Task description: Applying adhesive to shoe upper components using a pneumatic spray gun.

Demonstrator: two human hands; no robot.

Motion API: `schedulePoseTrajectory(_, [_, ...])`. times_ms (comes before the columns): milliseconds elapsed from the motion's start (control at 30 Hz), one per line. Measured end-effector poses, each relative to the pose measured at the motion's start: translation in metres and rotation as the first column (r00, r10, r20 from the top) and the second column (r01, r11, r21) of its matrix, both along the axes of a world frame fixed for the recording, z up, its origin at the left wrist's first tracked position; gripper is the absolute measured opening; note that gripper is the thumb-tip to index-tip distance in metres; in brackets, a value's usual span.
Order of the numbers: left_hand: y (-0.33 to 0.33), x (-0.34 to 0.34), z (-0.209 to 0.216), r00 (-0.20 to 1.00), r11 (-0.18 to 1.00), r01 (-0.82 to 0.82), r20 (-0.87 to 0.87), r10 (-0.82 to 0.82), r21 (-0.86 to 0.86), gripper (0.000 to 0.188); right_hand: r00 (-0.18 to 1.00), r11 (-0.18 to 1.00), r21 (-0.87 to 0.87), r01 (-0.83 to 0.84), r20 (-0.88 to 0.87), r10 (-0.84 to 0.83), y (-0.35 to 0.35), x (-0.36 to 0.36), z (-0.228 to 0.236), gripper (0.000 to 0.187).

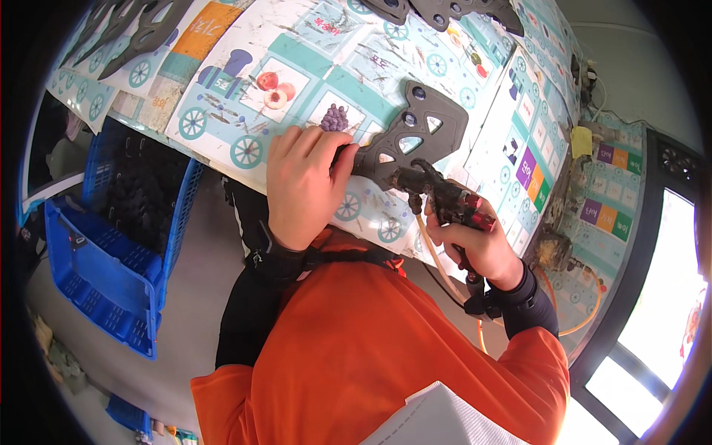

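Note:
A flat dark grey plastic part (443,133) with triangular cutouts and round dark discs lies over the table's near edge. Its narrow end is held by my left hand (304,185), the fingers and thumb closed round it. My right hand (482,248) is wrapped round the handle of a dirty black spray gun (430,185) with red knobs at its back end. The gun's front sits right by the part's narrow section; whether they touch I cannot tell. A tan hose (437,256) hangs down from the gun.
Printed picture sheets (297,67) cover the stained table. More grey parts lie at its far left (152,37) and far edge (463,9). Blue plastic crates (104,274) stand at the left, one with dark pieces in it. An orange hose (593,319) loops at the right beside a dark-framed glass door (638,297).

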State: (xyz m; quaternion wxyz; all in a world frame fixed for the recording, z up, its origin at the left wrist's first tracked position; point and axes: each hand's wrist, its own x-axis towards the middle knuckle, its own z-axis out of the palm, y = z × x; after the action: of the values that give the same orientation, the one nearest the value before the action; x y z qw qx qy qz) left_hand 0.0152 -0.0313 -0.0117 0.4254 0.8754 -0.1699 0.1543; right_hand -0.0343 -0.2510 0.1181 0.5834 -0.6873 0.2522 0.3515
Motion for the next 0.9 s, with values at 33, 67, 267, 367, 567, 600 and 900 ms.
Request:
schedulePoseTrajectory(33, [0.000, 0.000, 0.000, 1.000, 1.000, -0.017, 0.009, 0.017, 0.001, 0.012, 1.000, 1.000, 0.007, -0.006, -0.010, 0.006, -0.002, 0.000, 0.000, 0.033])
schedulePoseTrajectory(67, [0.000, 0.000, 0.000, 1.000, 1.000, -0.013, 0.011, 0.013, -0.001, 0.013, 0.998, 0.998, -0.061, -0.017, -0.063, 0.013, -0.004, 0.000, 0.000, 0.032])
schedulePoseTrajectory(267, [-0.001, -0.001, 0.000, 1.000, 1.000, -0.006, 0.007, 0.006, 0.001, 0.013, 0.992, 0.990, -0.059, 0.125, -0.005, -0.126, -0.011, -0.006, 0.000, 0.029])
schedulePoseTrajectory(367, [-0.002, 0.000, 0.001, 1.000, 1.000, -0.007, 0.009, 0.007, 0.001, 0.013, 0.994, 0.989, -0.103, 0.110, 0.006, -0.110, -0.015, -0.005, 0.001, 0.028])
schedulePoseTrajectory(567, [-0.003, 0.001, 0.003, 1.000, 1.000, -0.013, 0.015, 0.013, 0.001, 0.013, 0.991, 0.980, -0.152, 0.124, 0.070, -0.115, -0.025, -0.006, 0.003, 0.022])
schedulePoseTrajectory(600, [-0.004, 0.001, 0.004, 1.000, 1.000, 0.000, 0.018, 0.000, -0.001, 0.013, 0.989, 0.988, -0.100, 0.120, 0.100, -0.110, -0.027, -0.006, 0.003, 0.022])
schedulePoseTrajectory(900, [-0.004, 0.000, 0.004, 1.000, 1.000, -0.001, 0.012, 0.001, 0.030, 0.013, 0.965, 0.971, -0.150, 0.183, 0.214, -0.149, -0.044, -0.002, -0.001, 0.023])
